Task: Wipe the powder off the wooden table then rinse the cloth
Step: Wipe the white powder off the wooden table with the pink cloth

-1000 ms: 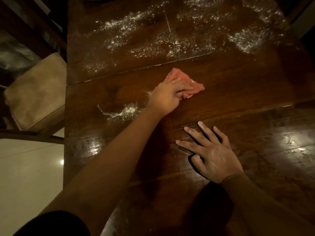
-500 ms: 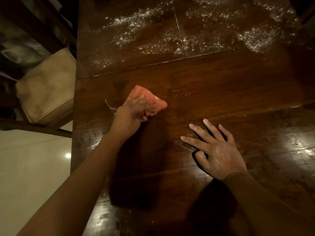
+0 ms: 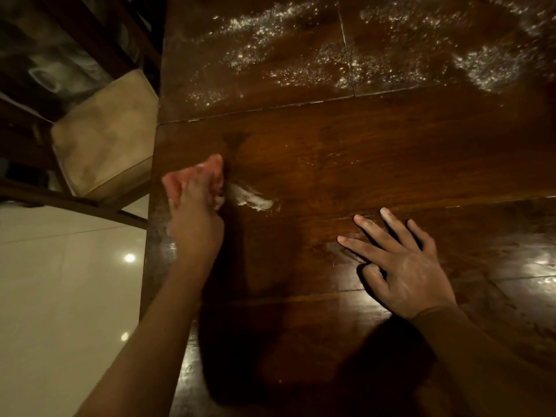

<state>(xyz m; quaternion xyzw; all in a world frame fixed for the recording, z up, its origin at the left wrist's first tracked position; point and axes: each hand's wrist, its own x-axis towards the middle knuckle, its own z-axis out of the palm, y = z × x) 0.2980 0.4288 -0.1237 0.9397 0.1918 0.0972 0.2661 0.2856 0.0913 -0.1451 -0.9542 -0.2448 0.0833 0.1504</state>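
My left hand (image 3: 195,218) grips a bunched pink cloth (image 3: 180,180) against the dark wooden table (image 3: 361,164), close to its left edge. Just right of the cloth lies a small white streak of powder (image 3: 252,198). Across the far boards, scattered white powder (image 3: 270,34) covers the wood, with a thicker patch of powder (image 3: 493,67) at the far right. My right hand (image 3: 403,266) rests flat on the table with fingers spread, dusted with powder, about a hand's width right of the streak.
A wooden chair with a beige cushion (image 3: 102,136) stands off the table's left edge. Pale glossy floor tiles (image 3: 60,296) lie below it. Seams run between the table boards.
My left hand has swept the cloth from the table's middle leftward to the left edge, dragging powder into a short streak. The right hand has stayed flat in place.
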